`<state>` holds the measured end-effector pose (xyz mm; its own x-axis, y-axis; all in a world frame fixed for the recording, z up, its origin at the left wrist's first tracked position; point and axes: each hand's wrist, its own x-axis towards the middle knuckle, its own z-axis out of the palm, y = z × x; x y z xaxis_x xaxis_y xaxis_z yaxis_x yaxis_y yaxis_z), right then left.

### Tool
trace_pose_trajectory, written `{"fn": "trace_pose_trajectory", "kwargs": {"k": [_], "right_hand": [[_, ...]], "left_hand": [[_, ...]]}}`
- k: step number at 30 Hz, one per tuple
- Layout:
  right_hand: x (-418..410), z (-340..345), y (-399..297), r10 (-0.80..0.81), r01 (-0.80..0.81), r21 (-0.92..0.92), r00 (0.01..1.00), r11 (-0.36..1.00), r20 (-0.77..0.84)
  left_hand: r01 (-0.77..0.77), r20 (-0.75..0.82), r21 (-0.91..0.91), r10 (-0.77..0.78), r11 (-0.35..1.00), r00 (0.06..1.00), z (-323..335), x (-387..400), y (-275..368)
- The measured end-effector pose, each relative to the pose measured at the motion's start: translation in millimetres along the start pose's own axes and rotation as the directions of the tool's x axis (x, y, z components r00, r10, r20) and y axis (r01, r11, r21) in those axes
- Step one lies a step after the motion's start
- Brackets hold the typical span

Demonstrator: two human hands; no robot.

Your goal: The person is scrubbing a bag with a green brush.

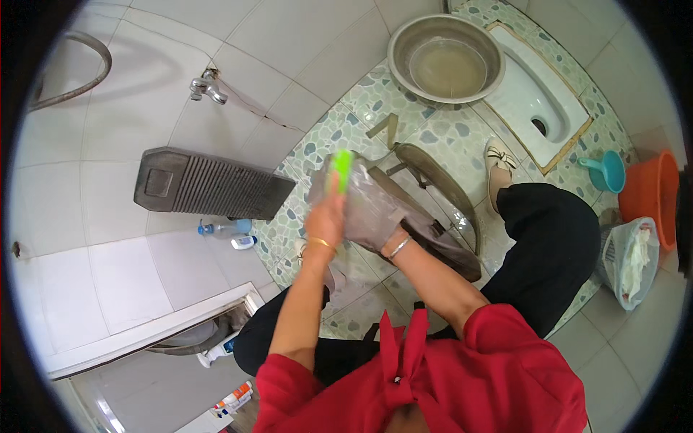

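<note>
My left hand [325,219], with a gold bracelet at its wrist, holds a bright green brush [341,170] that is blurred. The brush lies against the wet, shiny fabric of a grey-brown bag [371,208]. My right hand, with a silver bracelet, is hidden inside the bag from the wrist on, under the fabric, so its fingers do not show. The bag's lower part and a padded curved strap [446,187] spread over the wet tiled floor, and a loose webbing strap [391,130] reaches away from me.
A metal basin [398,67] of cloudy water stands beside a squat toilet [520,86]. A dark washboard [216,187] leans at the left wall below a tap [207,89]. Bottles [224,228] stand near it. At right are a teal dipper [609,172], an orange bucket [647,189] and a lined bin [617,265].
</note>
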<state>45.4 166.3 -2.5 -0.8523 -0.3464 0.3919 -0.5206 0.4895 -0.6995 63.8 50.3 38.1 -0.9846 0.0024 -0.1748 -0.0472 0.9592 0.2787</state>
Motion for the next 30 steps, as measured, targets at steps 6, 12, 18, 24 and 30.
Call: {"fn": "trace_pose_trajectory", "kwargs": {"k": [6,12,18,24,30], "right_hand": [[-5,17,26,0.034,-0.031,-0.128,0.999,0.991,0.023],[7,-19,-12,-0.029,0.028,0.128,1.0,0.991,0.008],[-1,-5,8,-0.098,0.098,-0.008,0.99,0.995,-0.098],[0,3,-5,-0.029,0.017,0.063,0.98,0.998,0.197],[-35,46,50,0.043,-0.043,-0.009,0.999,0.999,0.009]], "left_hand": [[-0.141,-0.017,-0.317,0.143,0.938,0.99,31,-41,44],[0.259,0.062,0.058,-0.263,0.964,0.963,-24,19,15],[-0.205,-0.125,-0.197,0.182,0.959,0.975,28,-39,38],[0.056,-0.203,-0.131,-0.082,0.99,0.976,3,10,2],[-0.005,0.07,-0.219,0.021,0.976,0.997,23,-33,44]]}}
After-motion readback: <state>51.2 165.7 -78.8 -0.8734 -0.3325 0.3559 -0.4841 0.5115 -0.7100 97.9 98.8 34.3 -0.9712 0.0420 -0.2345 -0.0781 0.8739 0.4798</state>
